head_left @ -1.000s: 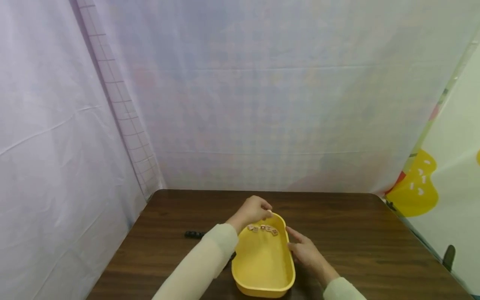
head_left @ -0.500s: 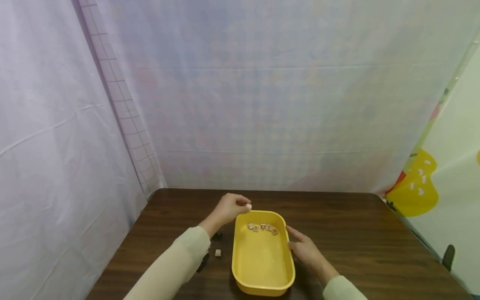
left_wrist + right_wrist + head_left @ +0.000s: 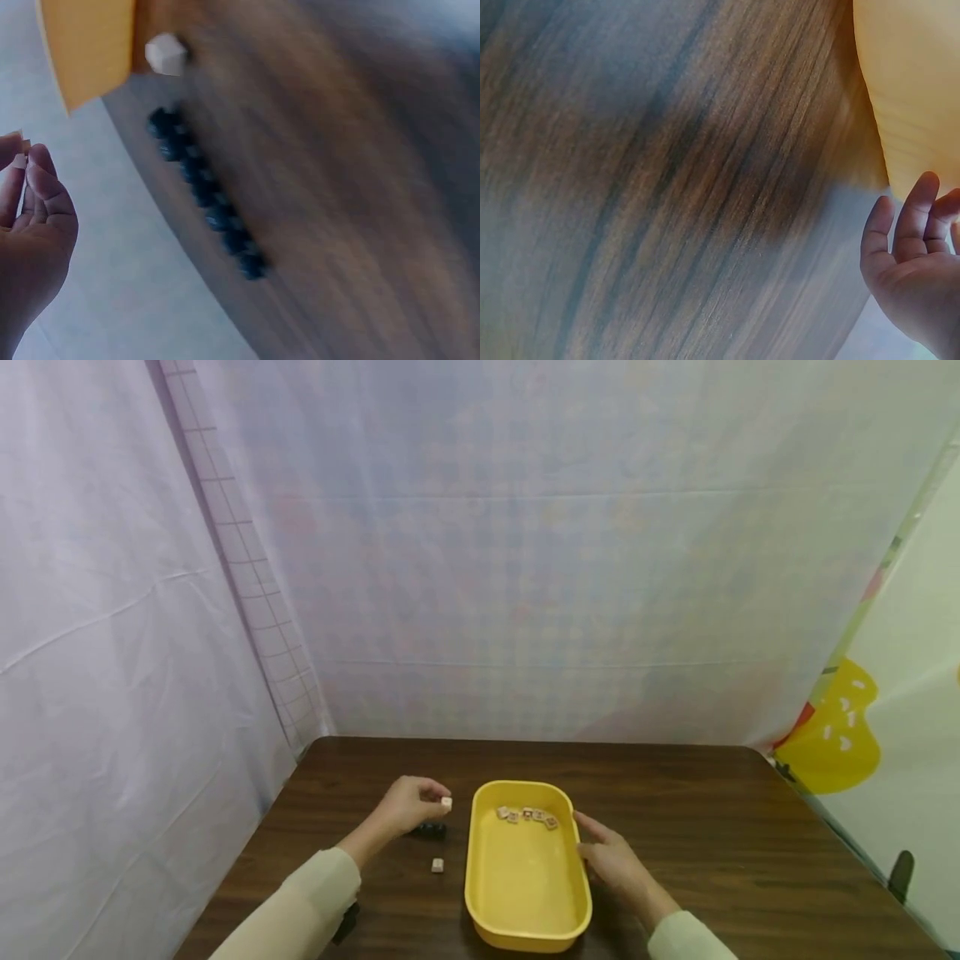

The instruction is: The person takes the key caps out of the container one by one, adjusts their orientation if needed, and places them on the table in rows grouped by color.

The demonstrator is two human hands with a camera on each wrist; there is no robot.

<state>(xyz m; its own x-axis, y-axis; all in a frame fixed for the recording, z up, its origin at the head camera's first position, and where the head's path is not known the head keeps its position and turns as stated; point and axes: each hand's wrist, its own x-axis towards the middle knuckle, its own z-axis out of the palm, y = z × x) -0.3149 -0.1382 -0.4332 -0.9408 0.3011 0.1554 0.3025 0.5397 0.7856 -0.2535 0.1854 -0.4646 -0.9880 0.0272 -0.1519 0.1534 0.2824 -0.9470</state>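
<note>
The tray (image 3: 528, 885) runs lengthwise near to far; left hand (image 3: 410, 803) pinches a cube (image 3: 447, 803); right hand (image 3: 613, 863), fingers apart, touches its right side.

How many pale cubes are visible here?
7: five cubes inside the yellow tray near its far end, one cube in the left hand, another cube on the table beside the tray. More may be hidden.

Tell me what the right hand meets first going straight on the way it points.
The right hand would most likely meet the yellow tray first; the two look to be touching, though depth leaves that uncertain.
</note>
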